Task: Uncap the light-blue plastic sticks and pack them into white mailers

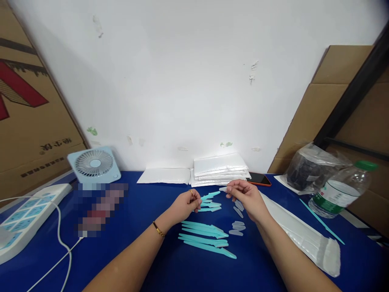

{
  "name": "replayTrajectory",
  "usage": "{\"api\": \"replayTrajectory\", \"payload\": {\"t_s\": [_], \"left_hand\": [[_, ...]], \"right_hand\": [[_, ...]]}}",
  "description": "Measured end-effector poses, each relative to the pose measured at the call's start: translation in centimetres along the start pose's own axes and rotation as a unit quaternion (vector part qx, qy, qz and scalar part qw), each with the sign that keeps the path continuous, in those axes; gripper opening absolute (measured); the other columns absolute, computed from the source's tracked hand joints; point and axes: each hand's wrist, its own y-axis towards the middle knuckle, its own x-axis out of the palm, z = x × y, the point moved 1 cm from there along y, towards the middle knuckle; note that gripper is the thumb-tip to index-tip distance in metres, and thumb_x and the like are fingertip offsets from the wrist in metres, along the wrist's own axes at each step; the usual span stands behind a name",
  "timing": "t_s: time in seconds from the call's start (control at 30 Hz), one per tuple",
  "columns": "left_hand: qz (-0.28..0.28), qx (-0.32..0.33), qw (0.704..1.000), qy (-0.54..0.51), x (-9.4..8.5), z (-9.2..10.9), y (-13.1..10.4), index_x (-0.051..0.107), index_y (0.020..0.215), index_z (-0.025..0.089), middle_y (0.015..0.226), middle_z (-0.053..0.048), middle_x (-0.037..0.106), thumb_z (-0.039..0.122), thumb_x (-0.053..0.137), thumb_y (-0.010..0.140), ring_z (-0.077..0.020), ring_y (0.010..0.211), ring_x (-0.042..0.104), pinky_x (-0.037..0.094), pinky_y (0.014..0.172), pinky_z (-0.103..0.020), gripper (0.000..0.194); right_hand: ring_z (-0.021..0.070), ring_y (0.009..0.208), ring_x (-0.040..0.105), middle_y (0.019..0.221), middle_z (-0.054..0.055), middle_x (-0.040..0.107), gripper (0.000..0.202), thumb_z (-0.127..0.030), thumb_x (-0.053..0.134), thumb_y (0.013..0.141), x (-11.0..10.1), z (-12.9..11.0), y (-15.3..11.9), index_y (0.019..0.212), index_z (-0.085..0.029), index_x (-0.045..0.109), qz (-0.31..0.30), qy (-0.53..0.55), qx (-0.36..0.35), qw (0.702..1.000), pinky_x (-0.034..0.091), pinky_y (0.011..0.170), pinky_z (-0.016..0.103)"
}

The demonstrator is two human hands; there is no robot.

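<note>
My left hand [186, 206] pinches the handle of a turquoise eyebrow razor [214, 194], its blade end pointing right. Between the thumb and fingers of my right hand [247, 199] is a small clear blade cap [223, 189], held just beyond the razor's tip and apart from it. Under and beside my left hand lie more turquoise razors [211, 209], partly hidden by it. A nearer group of several razors [209, 244] lies side by side. Loose clear caps [238, 211] rest below my right hand, with further caps [236, 232] closer to me.
White padded envelopes [219, 165] are stacked against the wall beside a phone [259, 179]. A long white package [304, 231], a single turquoise razor [322, 222] and a bottle [342, 190] are at right. At left are a fan [95, 164], power strip [33, 219] and white cable [59, 239].
</note>
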Motion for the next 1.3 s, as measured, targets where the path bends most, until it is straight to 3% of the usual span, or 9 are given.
{"api": "replayTrajectory", "payload": {"t_s": [0.2,0.3,0.47,0.6,0.67,0.77,0.83,1.07,1.3], "left_hand": [[-0.013,0.016,1.000,0.002,0.2,-0.6,0.1,0.046,0.084,0.016,0.071,0.000,0.057,0.039,0.046,0.082,-0.0101,0.064,0.054,0.044,0.063,-0.024,0.023],[0.024,0.021,0.994,0.108,0.0,-0.8,0.2,0.050,0.084,0.017,0.074,-0.001,0.058,0.039,0.042,0.084,-0.0116,0.068,0.054,0.043,0.065,-0.025,0.023],[0.116,0.013,0.933,0.339,-0.5,-0.1,-0.2,0.056,0.096,0.022,0.098,-0.003,0.058,0.035,0.053,0.078,-0.0191,0.093,0.051,0.038,0.080,-0.031,0.023],[-0.010,0.074,0.938,0.338,-0.1,0.5,-0.9,0.061,0.091,0.025,0.093,-0.001,0.059,0.040,0.061,0.071,-0.0160,0.083,0.054,0.039,0.071,-0.025,0.026],[-0.078,0.080,0.937,0.332,0.3,0.5,-1.2,0.064,0.086,0.025,0.087,0.000,0.060,0.042,0.064,0.067,-0.0148,0.076,0.055,0.038,0.064,-0.023,0.025],[-0.103,0.050,0.936,0.333,0.9,0.5,-1.4,0.065,0.077,0.023,0.077,0.000,0.062,0.038,0.062,0.069,-0.0135,0.067,0.054,0.035,0.056,-0.022,0.018],[-0.098,0.039,0.938,0.330,1.1,0.4,-1.3,0.064,0.075,0.022,0.074,0.000,0.062,0.036,0.059,0.072,-0.0131,0.064,0.053,0.033,0.054,-0.022,0.016],[0.012,0.056,0.951,0.304,0.0,0.5,-0.7,0.059,0.081,0.020,0.071,0.001,0.060,0.034,0.046,0.082,-0.0119,0.063,0.051,0.033,0.057,-0.022,0.019],[0.030,0.053,0.954,0.293,-0.2,0.3,-0.4,0.059,0.081,0.020,0.071,0.001,0.060,0.037,0.046,0.083,-0.0118,0.063,0.050,0.032,0.058,-0.021,0.022]], "right_hand": [[0.0152,0.064,0.061,0.071,0.004,0.065,0.031,-0.044,0.063,0.070,1.3,0.7,-0.4,0.084,-0.016,0.061,-0.078,-0.034,0.006,0.996,0.044,0.054,0.024],[0.0162,0.066,0.061,0.074,0.004,0.067,0.030,-0.044,0.059,0.073,0.7,0.5,-0.2,0.087,-0.018,0.065,-0.108,-0.153,-0.004,0.982,0.045,0.059,0.026],[0.0167,0.064,0.058,0.071,0.003,0.066,0.018,-0.036,0.057,0.071,-2.4,0.3,0.3,0.073,-0.021,0.068,-0.087,-0.461,-0.019,0.883,0.038,0.057,0.026],[0.0204,0.067,0.059,0.074,0.006,0.066,0.010,-0.028,0.065,0.060,-2.6,1.2,0.0,0.067,-0.022,0.067,-0.142,-0.582,0.036,0.800,0.033,0.051,0.025],[0.0212,0.067,0.059,0.077,0.007,0.066,0.010,-0.023,0.062,0.060,-1.8,1.6,-0.2,0.069,-0.022,0.066,-0.150,-0.609,0.041,0.778,0.030,0.049,0.025],[0.0207,0.063,0.058,0.074,0.008,0.065,0.012,-0.017,0.057,0.061,-0.6,2.0,-0.5,0.069,-0.021,0.065,-0.148,-0.631,0.036,0.761,0.028,0.048,0.025],[0.0198,0.063,0.057,0.071,0.007,0.064,0.011,-0.015,0.055,0.061,-0.4,2.0,-0.5,0.067,-0.020,0.063,-0.141,-0.619,0.020,0.773,0.029,0.049,0.025],[0.0134,0.059,0.056,0.068,0.001,0.060,0.021,-0.032,0.047,0.078,-1.6,0.3,0.0,0.086,-0.018,0.062,-0.170,-0.298,0.011,0.939,0.041,0.056,0.023],[0.0133,0.059,0.054,0.066,0.002,0.060,0.031,-0.043,0.057,0.075,-1.7,-0.3,-0.1,0.086,-0.015,0.066,-0.164,-0.215,0.013,0.963,0.040,0.054,0.023]]}}
